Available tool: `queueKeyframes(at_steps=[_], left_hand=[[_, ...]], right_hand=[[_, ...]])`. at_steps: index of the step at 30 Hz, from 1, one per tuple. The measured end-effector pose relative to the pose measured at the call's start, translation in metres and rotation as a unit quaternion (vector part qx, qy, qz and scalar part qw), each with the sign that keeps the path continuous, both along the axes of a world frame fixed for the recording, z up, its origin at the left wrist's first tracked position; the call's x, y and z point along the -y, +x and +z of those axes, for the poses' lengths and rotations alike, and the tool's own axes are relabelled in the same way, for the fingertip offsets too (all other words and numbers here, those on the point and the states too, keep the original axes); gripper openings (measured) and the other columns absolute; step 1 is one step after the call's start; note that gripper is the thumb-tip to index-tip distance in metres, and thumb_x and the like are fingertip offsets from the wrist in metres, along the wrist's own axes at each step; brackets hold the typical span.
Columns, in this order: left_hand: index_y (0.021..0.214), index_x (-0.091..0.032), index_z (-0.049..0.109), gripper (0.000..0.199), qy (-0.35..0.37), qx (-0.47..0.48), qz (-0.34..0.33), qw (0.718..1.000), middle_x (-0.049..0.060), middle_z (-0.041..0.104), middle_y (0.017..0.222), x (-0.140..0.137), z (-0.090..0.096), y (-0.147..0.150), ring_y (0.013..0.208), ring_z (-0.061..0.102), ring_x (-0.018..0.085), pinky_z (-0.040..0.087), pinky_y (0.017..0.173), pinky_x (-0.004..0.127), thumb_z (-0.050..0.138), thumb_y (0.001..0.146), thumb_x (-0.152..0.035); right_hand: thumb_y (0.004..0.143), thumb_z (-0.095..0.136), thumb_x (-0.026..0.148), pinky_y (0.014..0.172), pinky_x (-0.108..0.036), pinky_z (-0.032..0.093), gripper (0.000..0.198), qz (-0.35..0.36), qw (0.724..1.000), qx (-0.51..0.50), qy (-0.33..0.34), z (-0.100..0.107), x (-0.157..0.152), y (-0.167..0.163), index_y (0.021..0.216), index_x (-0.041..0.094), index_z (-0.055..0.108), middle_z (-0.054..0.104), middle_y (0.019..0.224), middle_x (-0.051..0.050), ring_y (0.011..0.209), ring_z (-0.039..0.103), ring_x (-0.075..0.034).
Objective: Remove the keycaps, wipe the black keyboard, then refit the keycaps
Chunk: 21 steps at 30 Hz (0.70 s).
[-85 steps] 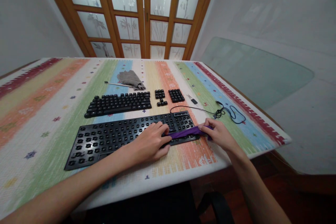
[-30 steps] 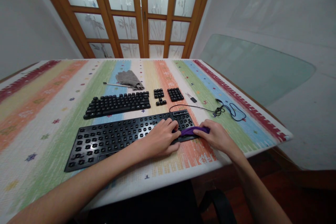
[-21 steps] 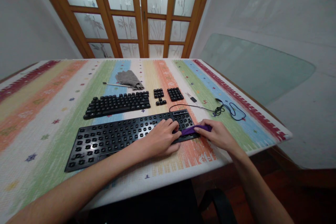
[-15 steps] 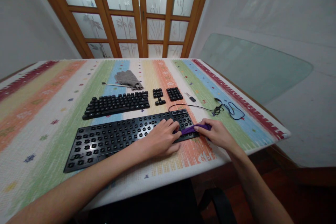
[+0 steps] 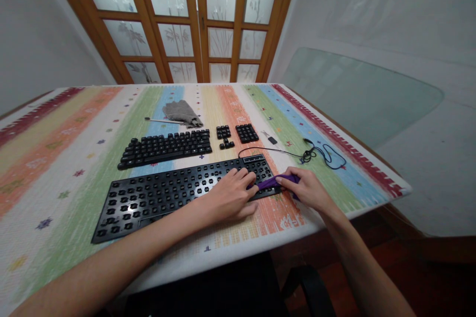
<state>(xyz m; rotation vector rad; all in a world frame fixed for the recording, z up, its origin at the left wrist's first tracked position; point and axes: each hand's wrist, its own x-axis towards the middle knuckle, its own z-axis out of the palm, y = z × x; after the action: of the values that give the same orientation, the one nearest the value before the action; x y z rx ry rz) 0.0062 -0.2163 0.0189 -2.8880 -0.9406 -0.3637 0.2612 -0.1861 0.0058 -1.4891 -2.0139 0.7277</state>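
The left hand (image 5: 234, 194) rests over the right-hand section of the black keyboard base (image 5: 156, 198); its grip pinches the left end of the purple cloth (image 5: 268, 183). The right hand (image 5: 305, 187) is at the base's right edge, its grip pinching the cloth's other end between thumb and fingers. The cloth spans the gap between both hands, over the lower right corner of the base.

The base lies flat near the front edge of the striped, cloth-covered desk (image 5: 67, 208), with exposed switches. Just behind it lie the main keycap block (image 5: 167, 148), two smaller keycap clusters (image 5: 223, 132) and the number-pad keycaps (image 5: 247, 133). A cable (image 5: 308, 155) runs right from the base's rear edge into a loose coil. Near it lies a small black-ended tool (image 5: 272, 140). Farther back, a gray rag (image 5: 183, 113) lies at the right end of a thin brush (image 5: 163, 120).
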Motion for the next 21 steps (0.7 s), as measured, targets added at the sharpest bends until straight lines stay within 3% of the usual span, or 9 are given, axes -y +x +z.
queueKeyframes(at_steps=[21], left_hand=[[0.104, -0.016, 0.063, 0.028, -0.022, -0.006, 0.013, 1.0, 0.01, 0.057, 0.108, -0.0012, 0.0041, 0.0092, 0.093, 0.048, 0.024, 0.039, 0.08, 0.038, 0.054, 0.092, -0.039]], right_hand=[[0.083, 0.059, 0.045, 0.048, -0.025, 0.033, 0.032, -0.021, 0.998, -0.055, -0.018, -0.0036, 0.004, -0.0003, 0.063, 0.021, 0.05, 0.056, 0.056, 0.001, 0.05, 0.045, -0.014]])
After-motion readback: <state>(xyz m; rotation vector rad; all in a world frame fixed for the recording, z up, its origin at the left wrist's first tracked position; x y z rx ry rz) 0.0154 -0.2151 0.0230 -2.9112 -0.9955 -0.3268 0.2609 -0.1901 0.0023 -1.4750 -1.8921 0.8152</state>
